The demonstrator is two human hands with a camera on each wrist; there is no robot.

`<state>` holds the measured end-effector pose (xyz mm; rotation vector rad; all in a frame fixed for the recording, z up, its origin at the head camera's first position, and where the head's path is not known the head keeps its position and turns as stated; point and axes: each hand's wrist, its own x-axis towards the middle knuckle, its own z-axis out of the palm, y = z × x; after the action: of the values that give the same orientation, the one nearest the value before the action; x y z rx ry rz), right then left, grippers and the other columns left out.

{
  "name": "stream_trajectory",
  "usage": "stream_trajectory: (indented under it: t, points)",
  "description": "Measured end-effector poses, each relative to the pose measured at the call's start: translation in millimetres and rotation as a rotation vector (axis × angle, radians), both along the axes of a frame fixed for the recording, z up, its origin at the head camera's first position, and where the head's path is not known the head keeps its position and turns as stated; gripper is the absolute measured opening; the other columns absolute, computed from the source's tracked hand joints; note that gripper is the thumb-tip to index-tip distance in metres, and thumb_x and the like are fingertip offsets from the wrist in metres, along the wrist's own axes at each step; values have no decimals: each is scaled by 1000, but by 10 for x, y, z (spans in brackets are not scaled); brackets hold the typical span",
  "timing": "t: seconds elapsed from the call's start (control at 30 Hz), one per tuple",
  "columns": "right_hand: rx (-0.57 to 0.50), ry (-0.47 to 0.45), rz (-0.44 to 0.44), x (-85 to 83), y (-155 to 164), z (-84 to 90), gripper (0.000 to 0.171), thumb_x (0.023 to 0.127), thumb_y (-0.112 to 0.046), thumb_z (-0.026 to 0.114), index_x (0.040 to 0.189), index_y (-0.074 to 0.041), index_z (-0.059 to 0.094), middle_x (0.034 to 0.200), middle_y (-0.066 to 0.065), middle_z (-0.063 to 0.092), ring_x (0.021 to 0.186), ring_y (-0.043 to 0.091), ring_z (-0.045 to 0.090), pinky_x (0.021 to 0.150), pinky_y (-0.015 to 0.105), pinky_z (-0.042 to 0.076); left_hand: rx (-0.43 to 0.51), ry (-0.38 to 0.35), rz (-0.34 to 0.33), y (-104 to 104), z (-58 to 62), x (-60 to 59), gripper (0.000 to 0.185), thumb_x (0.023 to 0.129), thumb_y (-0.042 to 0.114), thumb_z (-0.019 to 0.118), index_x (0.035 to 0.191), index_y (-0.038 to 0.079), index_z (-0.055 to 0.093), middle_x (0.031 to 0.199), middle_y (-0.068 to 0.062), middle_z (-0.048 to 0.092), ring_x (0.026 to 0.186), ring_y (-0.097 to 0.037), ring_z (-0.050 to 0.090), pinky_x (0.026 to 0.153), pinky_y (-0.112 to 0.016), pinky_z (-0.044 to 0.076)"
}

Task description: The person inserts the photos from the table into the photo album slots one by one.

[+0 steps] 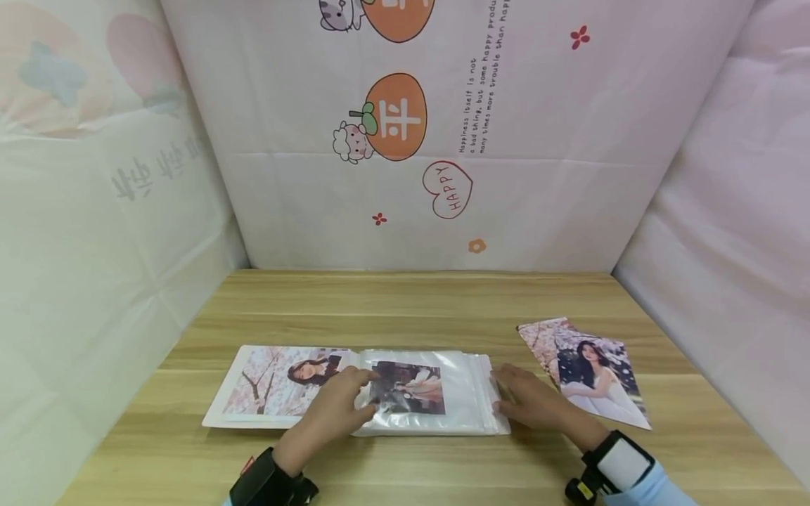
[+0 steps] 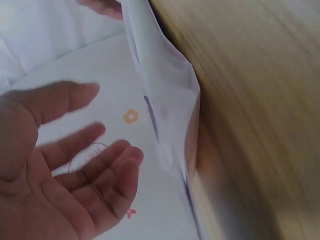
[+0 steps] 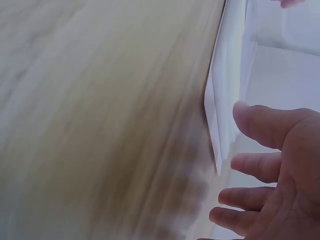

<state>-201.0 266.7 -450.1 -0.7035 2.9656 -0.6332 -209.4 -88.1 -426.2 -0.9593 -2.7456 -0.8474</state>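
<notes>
A pale printed cloth [image 1: 550, 105] is hung behind a wood-grain tabletop [image 1: 405, 309], on which an open white photo album [image 1: 218, 413] is laid close to the person, a blossom portrait [image 1: 268, 383] shown on its left page, its right half covered by a clear plastic sleeve [image 1: 465, 390]. Two loose prints [image 1: 598, 383] are overlapped beyond the right forearm. The left hand [image 1: 342, 403] is extended over the album's middle, thumb spread wide from softly bent fingers, nothing gripped. The right hand [image 1: 531, 399] is held at the sleeve's outer edge, thumb and fingers parted and nearly straight, nothing grasped; whether the edge is touched cannot be told. Near the left fingertips, a small dark picture [image 1: 411, 390] is seen beneath the plastic
</notes>
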Motion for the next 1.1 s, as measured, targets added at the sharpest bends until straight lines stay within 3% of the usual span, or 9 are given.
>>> stream_trajectory:
  t: [0.1,0.2,0.33,0.53,0.8,1.1]
  points:
    - [13,-10,-13,10,40,18,57,84,-22,67,127,10,48,126,38,41,115,51,40,92,60,33,-135,119,-123,30,-21,37,42,74,17,75,112,5,62,101,-7,59,91,-20,56,77,-32,49]
    - [25,-19,-7,18,68,32,59,83,-25,69,127,9,48,125,39,41,113,52,42,91,61,34,-212,178,-223,74,-32,92,43,72,18,76,111,7,64,107,-5,60,98,-20,57,84,-32,48]
    - [32,-67,8,24,89,11,61,82,-27,69,127,9,49,125,41,40,113,53,40,91,62,33,-253,223,-289,123,-64,159,38,72,15,76,108,8,65,106,-3,62,98,-18,58,83,-27,47]
    - [39,-136,-20,45,75,-9,62,82,-30,70,127,8,50,127,41,36,116,55,36,93,62,30,-291,217,-271,158,-135,175,29,73,11,75,101,10,67,97,0,62,88,-14,59,75,-23,48]
    - [48,-127,-17,49,75,4,63,81,-29,70,126,10,49,126,42,37,116,55,37,94,62,30,-309,415,-243,225,-181,169,25,67,-3,70,84,14,67,79,2,61,67,-11,56,53,-18,45]
    - [42,-128,-12,58,78,9,62,82,-27,70,125,11,49,126,43,36,116,55,36,94,62,30,-348,383,-208,240,-173,162,21,70,-3,69,82,14,69,75,2,60,65,-10,55,54,-17,45]
